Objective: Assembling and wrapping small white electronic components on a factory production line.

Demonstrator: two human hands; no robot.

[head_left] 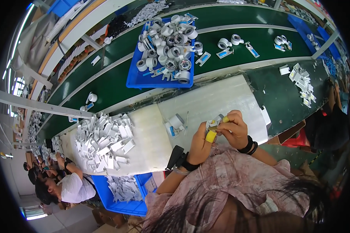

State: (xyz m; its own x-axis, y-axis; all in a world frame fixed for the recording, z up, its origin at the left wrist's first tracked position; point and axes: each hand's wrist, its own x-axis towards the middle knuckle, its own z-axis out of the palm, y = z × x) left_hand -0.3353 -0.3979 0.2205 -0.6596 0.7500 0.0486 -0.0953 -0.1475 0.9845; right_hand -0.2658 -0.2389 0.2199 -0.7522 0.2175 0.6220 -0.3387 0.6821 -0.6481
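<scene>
both hands pinching one small white part (213,124) above the bench (206,101); left hand (201,143) steadies, right hand (234,128) fiddles with its top; yellow fingertip covers presumably for grip

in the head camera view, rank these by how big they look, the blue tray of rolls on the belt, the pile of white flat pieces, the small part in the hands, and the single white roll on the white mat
1. Blue tray and pile of white flat pieces: look about alike, so unranked.
2. Single white roll.
3. Small part, held between left hand and right hand; partly hidden by fingers, so its size is unsure.
</scene>
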